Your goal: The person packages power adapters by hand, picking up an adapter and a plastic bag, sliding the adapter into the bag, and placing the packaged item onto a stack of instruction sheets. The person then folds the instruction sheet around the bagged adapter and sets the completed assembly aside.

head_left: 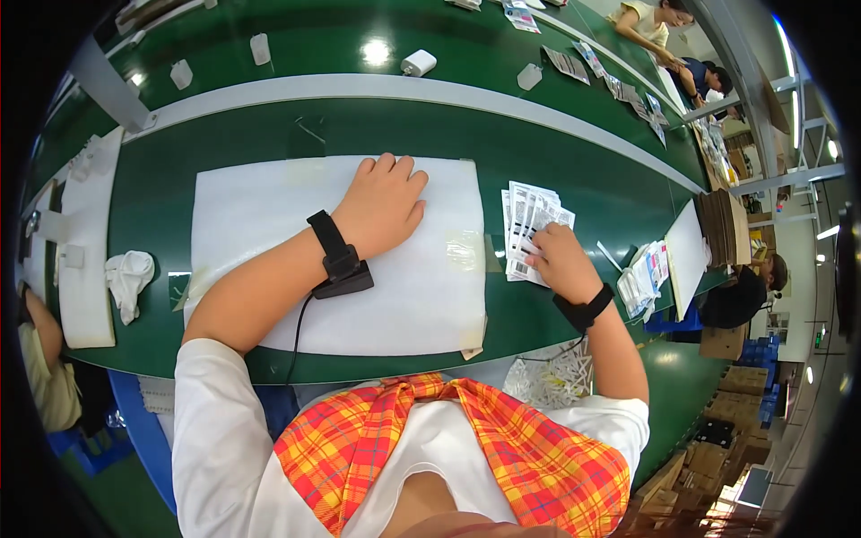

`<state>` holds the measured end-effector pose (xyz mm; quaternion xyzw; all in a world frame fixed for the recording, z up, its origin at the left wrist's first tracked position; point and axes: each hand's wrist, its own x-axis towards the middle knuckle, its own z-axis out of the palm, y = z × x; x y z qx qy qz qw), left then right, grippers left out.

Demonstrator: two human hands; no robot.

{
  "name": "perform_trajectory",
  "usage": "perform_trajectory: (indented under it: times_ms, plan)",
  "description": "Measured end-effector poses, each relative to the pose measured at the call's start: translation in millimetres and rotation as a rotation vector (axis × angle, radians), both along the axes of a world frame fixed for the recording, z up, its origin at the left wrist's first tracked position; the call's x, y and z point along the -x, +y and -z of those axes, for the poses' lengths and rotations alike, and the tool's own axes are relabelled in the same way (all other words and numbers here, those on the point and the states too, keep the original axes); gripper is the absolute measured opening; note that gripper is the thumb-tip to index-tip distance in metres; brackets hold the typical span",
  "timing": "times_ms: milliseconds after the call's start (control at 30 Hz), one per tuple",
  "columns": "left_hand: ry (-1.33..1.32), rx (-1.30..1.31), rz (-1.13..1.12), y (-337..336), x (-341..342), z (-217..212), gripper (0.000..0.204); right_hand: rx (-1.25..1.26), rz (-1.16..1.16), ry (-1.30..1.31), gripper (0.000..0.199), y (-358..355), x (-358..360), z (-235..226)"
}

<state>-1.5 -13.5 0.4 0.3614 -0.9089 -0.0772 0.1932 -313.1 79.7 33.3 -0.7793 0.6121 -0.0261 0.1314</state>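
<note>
Our fanned white paper slips with black print (527,208) lie under our right grip's (554,256) fingertips; its palm hides one corner, so we cannot tell whether it pinches any. Left of it, our left grip (381,204) rests palm-down, underside hidden, clenched or not we cannot tell, near the far edge of the white rectangular foam sheet (417,305). Beyond both grips, glossy green worktop (619,199) stretches to a long pale rail (359,86).

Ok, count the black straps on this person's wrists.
2: the left strap, behind the left hand over the pad; the right strap, behind the right hand at the slips. Neither is hidden.
</note>
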Motion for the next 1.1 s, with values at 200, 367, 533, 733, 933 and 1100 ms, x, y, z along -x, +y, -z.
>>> perform_trajectory:
  times_ms: [200,367,533,733,933,1100]
  plan:
    - [0.312,0.192,0.116,7.2,-4.3,-29.8,0.032,-0.112,-0.343,-0.297,0.024,-55.3,-72.9,-44.9]
    - [0.493,-0.865,0.134,-13.0,-9.5,-13.1,0.046,-0.202,-0.6,-0.408,0.03,-92.9,-134.4,9.9]
    - [0.178,-0.745,0.258,-32.1,-24.3,7.3,0.054,-0.314,-0.696,-0.305,0.037,-44.9,-121.7,-6.1]
    - [-0.075,-0.266,0.15,12.0,-11.2,-22.3,0.049,-0.776,-0.725,-0.583,0.042,-92.3,-42.2,-35.3]
    - [-0.083,-0.291,0.061,10.1,6.3,-12.5,0.047,0.545,0.735,-0.533,0.068,-318.0,81.1,51.4]
    - [-0.041,-0.245,0.083,14.2,0.7,-0.2,0.049,0.21,0.719,-1.206,0.06,-339.8,71.5,73.4]
